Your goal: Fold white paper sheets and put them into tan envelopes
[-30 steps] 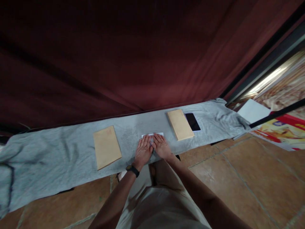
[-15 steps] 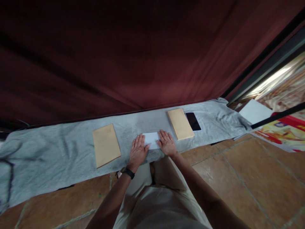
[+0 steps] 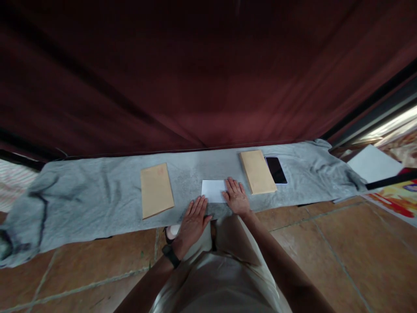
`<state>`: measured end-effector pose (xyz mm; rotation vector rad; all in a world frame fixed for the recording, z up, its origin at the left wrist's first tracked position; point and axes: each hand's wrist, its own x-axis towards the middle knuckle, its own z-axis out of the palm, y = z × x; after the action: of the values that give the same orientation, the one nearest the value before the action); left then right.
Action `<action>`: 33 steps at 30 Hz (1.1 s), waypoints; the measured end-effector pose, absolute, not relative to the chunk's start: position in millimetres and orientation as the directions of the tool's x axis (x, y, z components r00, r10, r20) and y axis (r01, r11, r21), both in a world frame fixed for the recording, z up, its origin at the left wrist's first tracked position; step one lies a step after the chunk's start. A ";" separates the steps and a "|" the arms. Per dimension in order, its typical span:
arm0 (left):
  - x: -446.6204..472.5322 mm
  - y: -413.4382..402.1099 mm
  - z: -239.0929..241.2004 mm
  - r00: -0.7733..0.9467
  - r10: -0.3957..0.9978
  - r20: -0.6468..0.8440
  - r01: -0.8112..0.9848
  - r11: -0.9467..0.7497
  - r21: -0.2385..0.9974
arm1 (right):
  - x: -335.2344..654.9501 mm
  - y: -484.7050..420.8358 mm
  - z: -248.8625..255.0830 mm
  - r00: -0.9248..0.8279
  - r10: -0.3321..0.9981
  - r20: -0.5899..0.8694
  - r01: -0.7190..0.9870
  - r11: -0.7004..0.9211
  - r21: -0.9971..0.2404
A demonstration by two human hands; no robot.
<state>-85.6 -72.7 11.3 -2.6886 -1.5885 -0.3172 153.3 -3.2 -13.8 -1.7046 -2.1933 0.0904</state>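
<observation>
A small white sheet of paper (image 3: 213, 191) lies flat on the grey cloth (image 3: 195, 167) in front of me. My right hand (image 3: 236, 196) rests flat over its right end, fingers stretched out and pointing away. Near the sheet's lower left corner is my left hand (image 3: 194, 219), palm down with the fingers extended, at the cloth's front edge. To the left lies a single brown envelope (image 3: 157, 191). On the right, close to my right hand, is a thicker stack of brown envelopes (image 3: 258, 171).
A dark-screened phone (image 3: 276, 170) lies right of the stack. Behind the narrow cloth-covered surface hangs a dark red curtain (image 3: 208, 108). At far right are a white board (image 3: 374, 164) and a colourful printed box (image 3: 395, 198). Brown floor tiles (image 3: 309, 248) show in front.
My left hand has come off the white paper's left end and drawn back toward me. My right hand stays on the paper. The whole view has shifted a little.
</observation>
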 end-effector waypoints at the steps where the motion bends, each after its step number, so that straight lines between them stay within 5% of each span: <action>1: -85.9 -73.2 11.0 0.465 0.868 0.175 0.869 -0.486 0.098 | 153.3 -3.2 -14.2 -0.207 0.947 0.246 0.926 0.271 -0.264; 26: -60.0 -83.4 10.1 0.472 0.860 0.193 0.852 -0.501 0.151 | 145.8 -15.4 -1.1 -0.206 0.944 0.257 0.907 0.283 -0.313; 33: -65.8 -76.9 9.3 0.482 0.860 0.169 0.856 -0.503 0.116 | 113.0 -55.9 2.2 -0.454 0.862 0.225 0.793 0.506 -0.339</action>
<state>-65.8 -76.9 9.3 -2.7180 -1.5736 -0.3234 113.0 -55.9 2.2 -1.3752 -2.3871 0.2620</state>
